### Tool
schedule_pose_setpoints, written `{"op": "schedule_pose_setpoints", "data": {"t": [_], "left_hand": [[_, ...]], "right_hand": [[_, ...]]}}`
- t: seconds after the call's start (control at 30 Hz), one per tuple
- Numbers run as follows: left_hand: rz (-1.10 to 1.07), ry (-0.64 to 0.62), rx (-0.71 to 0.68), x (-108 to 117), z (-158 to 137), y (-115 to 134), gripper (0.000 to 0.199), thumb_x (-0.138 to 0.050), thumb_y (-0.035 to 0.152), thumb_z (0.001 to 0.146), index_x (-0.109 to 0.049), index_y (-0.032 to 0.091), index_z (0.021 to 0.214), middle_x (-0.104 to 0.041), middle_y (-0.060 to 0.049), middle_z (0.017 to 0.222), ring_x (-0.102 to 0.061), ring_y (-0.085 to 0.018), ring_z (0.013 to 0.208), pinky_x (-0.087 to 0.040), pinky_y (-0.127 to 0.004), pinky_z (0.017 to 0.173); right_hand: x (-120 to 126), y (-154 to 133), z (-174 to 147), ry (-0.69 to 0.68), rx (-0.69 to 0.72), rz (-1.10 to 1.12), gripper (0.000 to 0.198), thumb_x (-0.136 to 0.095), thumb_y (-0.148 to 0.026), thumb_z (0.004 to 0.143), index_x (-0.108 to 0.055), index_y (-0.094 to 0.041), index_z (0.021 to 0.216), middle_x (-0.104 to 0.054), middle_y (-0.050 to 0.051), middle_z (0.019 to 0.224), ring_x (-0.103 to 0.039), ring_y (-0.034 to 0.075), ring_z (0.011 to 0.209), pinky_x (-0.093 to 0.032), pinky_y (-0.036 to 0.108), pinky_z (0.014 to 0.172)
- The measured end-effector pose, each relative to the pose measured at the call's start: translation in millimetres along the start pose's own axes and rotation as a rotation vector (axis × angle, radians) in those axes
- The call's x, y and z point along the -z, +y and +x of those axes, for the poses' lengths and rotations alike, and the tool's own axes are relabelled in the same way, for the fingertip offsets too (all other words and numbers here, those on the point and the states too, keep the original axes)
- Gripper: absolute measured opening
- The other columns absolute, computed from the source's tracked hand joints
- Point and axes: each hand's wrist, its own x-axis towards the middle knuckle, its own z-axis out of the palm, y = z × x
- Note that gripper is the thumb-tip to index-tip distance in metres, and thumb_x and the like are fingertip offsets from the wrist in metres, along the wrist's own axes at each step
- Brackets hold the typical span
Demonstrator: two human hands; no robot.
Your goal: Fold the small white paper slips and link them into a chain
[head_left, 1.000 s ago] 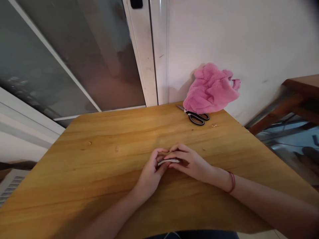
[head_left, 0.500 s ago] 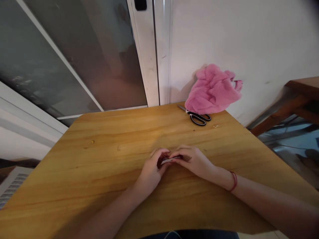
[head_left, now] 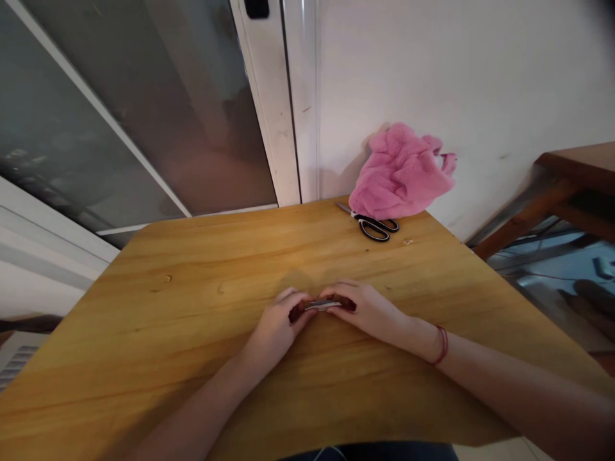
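Observation:
A small, thin, flat pale piece with a darker upper edge is held edge-on between my two hands over the middle of the table; its exact kind cannot be made out. My left hand pinches its left end between thumb and fingers. At the right end, my right hand grips it the same way, with a red cord bracelet on that wrist. Both sets of fingertips partly cover the piece.
Black-handled scissors lie near the table's back right, beside a crumpled pink plush cloth against the wall. A tiny yellowish ring-like bit rests on the wooden table at left. Behind stands a sliding glass door.
My left hand has shifted left, away from my right hand, so more of the flat piece shows between them. The view has turned slightly to the right.

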Motion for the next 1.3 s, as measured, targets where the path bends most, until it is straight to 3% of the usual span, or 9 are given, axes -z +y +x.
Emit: {"op": "schedule_pose_setpoints", "data": {"t": [0.33,0.6,0.77,0.97,1.2,1.3], "left_hand": [[-0.063,0.032,0.051,-4.5,-0.1,3.3,0.012,-0.062,0.027,0.077,-0.055,0.02,0.084,-0.046,0.004,0.07,-0.045,-0.01,0.062,-0.038,-0.021,0.056],[-0.12,0.058,0.017,-2.5,-0.4,2.7,0.012,-0.06,0.026,0.078,-0.055,0.021,0.087,-0.045,0.002,0.08,-0.047,-0.01,0.066,-0.039,-0.022,0.059],[-0.129,0.033,0.044,-2.2,2.2,3.5,0.013,-0.06,0.02,0.077,-0.054,0.021,0.089,-0.044,0.003,0.078,-0.046,-0.009,0.063,-0.039,-0.022,0.058],[-0.116,0.015,-0.011,-1.3,0.2,5.2,0.006,-0.058,0.023,0.08,-0.053,0.021,0.082,-0.044,0.002,0.078,-0.045,-0.01,0.066,-0.038,-0.021,0.057],[-0.087,0.037,-0.005,-5.0,-1.0,2.8,0.013,-0.059,0.021,0.078,-0.052,0.022,0.089,-0.047,0.002,0.08,-0.047,-0.011,0.066,-0.041,-0.023,0.06],[-0.096,0.026,-0.015,-5.5,-1.4,4.0,0.01,-0.058,0.021,0.079,-0.053,0.022,0.088,-0.048,0.001,0.081,-0.048,-0.011,0.068,-0.041,-0.024,0.062]], "right_hand": [[-4.6,0.9,2.9,0.028,-0.075,0.058,0.022,-0.06,-0.015,0.077,-0.059,-0.019,0.099,-0.063,0.002,0.087,-0.056,0.012,0.072,-0.045,0.023,0.065],[-3.2,-0.2,2.3,0.045,-0.013,0.084,0.013,-0.057,-0.015,0.081,-0.061,-0.021,0.091,-0.062,0.001,0.086,-0.055,0.011,0.073,-0.043,0.021,0.065],[-3.4,0.0,1.8,0.005,-0.072,0.072,0.024,-0.063,-0.017,0.076,-0.058,-0.019,0.099,-0.06,0.001,0.084,-0.052,0.01,0.064,-0.042,0.021,0.06],[-2.7,-5.4,2.1,0.045,-0.035,0.092,0.015,-0.056,-0.012,0.081,-0.058,-0.02,0.092,-0.062,0.0,0.087,-0.054,0.011,0.074,-0.043,0.022,0.068],[-6.0,-0.3,0.2,0.021,-0.015,0.035,0.027,-0.057,-0.007,0.077,-0.055,-0.018,0.102,-0.059,0.005,0.098,-0.056,0.015,0.086,-0.046,0.028,0.075],[-5.5,-1.0,0.3,0.022,0.009,0.054,0.024,-0.053,-0.005,0.079,-0.056,-0.018,0.099,-0.06,0.004,0.096,-0.056,0.015,0.089,-0.046,0.028,0.078]]}}
